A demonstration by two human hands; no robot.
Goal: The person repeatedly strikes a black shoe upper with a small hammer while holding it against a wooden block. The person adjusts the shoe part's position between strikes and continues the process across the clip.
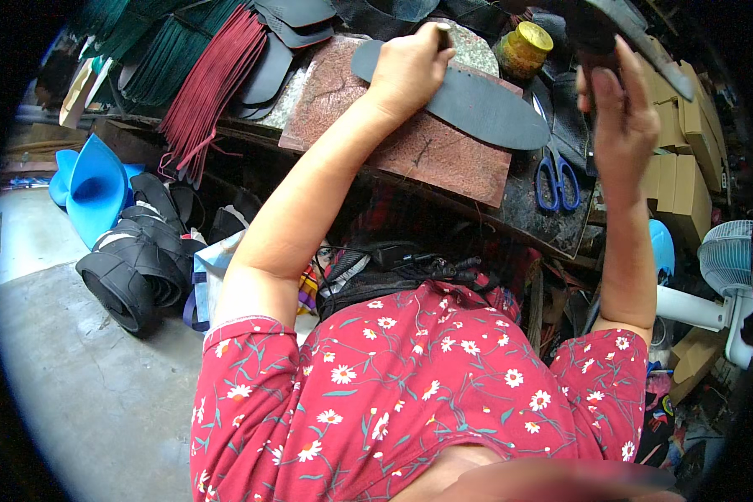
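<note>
A dark grey shoe sole (494, 113) lies slantwise on a reddish-brown board (468, 163) on the bench. My left hand (410, 71) is closed in a fist over the sole's left part. From the top of that fist sticks the dark end of a short upright tool (444, 35); its lower end is hidden. My right hand (623, 117) is raised at the right, blurred, its fingers round a dark tool that looks like a hammer (644, 42) with a grey metal end. Below and between the hands are blue-handled scissors (558, 182).
A yellow-lidded jar (527, 46) stands behind the sole. Bundles of red strips (213, 88) and dark green strips (163, 63) lie at the far left, beside more dark soles (268, 71). Cardboard boxes (678, 180) and a white fan (728, 268) are at right. Black rolled material (134, 268) sits at left.
</note>
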